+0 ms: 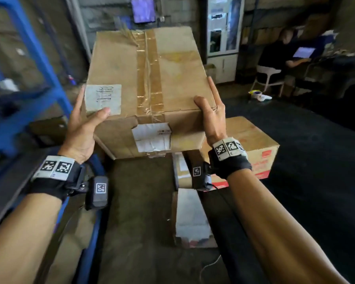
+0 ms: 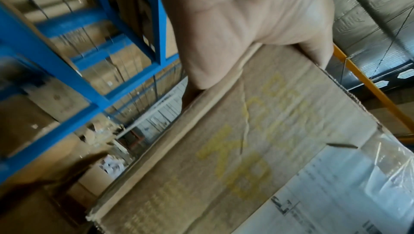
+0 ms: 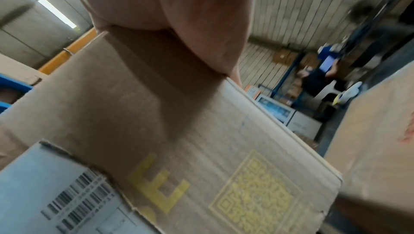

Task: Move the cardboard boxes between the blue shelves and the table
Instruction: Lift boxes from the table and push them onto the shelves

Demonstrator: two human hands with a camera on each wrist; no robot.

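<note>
A large taped cardboard box (image 1: 148,78) with white labels is held up in front of me. My left hand (image 1: 84,124) presses straight fingers against its left side, thumb laid on the top near the corner. My right hand (image 1: 213,117) mirrors this on the right side. In the left wrist view the left hand (image 2: 246,25) spans the box (image 2: 246,149) corner; in the right wrist view the right hand (image 3: 168,16) sits on the box (image 3: 179,131) edge. The blue shelves (image 1: 35,58) stand close on the left, with boxes behind their frame (image 2: 67,78).
A red-printed box (image 1: 258,148) and a smaller box with a white label (image 1: 193,218) lie below my right arm at the edge of a dark table (image 1: 316,171). A person sits at a laptop at the back right (image 1: 285,54), near a white chair (image 1: 268,76).
</note>
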